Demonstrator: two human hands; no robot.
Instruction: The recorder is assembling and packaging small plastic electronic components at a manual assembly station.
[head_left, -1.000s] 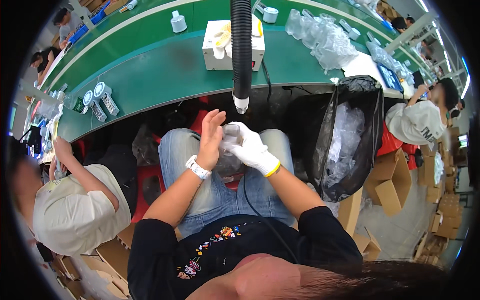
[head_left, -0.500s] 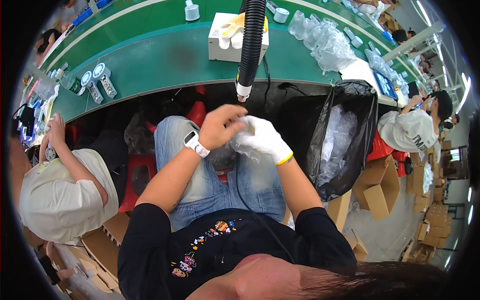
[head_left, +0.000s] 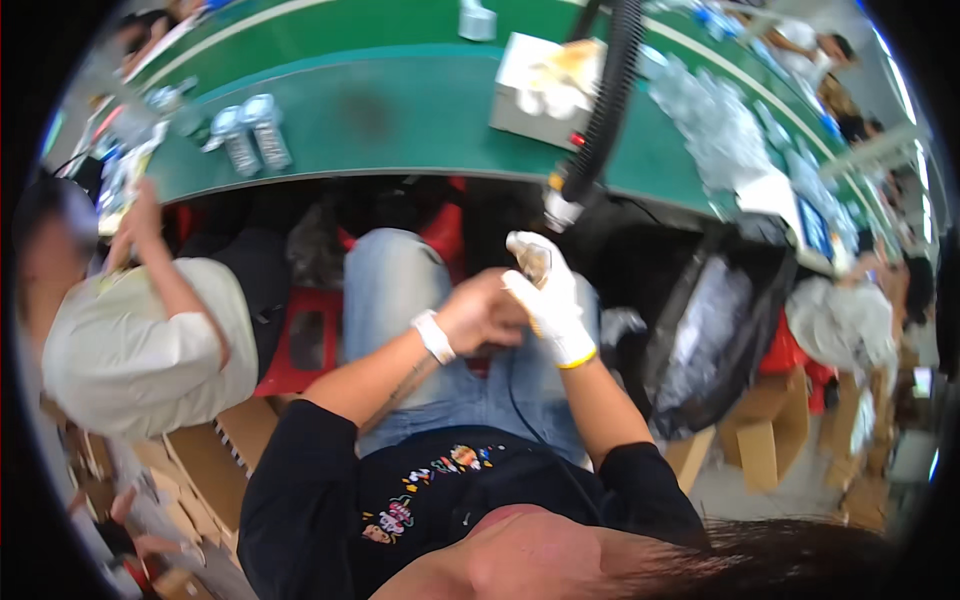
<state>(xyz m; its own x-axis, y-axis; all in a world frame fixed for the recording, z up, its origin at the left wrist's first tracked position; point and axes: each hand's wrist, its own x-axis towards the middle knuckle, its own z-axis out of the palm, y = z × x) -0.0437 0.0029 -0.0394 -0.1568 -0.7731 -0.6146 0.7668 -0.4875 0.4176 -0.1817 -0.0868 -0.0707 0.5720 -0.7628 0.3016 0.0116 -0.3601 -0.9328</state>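
My right hand (head_left: 550, 305), in a white glove with a yellow cuff edge, is closed around a small shiny grey-brown object (head_left: 536, 264); its kind is too blurred to make out. My bare left hand (head_left: 485, 310), with a white watch band (head_left: 433, 337) at the wrist, is beside the gloved hand, below its thumb. Its fingers are bent and smeared by motion, so I cannot tell whether they hold anything. Both hands are above my lap. Just beyond the glove hangs a black ribbed hose (head_left: 610, 110) with a pale nozzle (head_left: 562, 208).
Ahead runs a green worktable (head_left: 390, 125), bearing two pale-blue-headed devices (head_left: 250, 135), a white box (head_left: 525, 120) with gloves (head_left: 560, 85) on top, and a heap of clear plastic bags (head_left: 710, 120). A black-lined bin (head_left: 700, 340) stands right. A co-worker (head_left: 150, 340) sits left.
The view has swung, shifting the table and hose rightward. My left hand has moved down from beside the nozzle, its fingers now bent. My right hand has turned upward, showing the shiny object.
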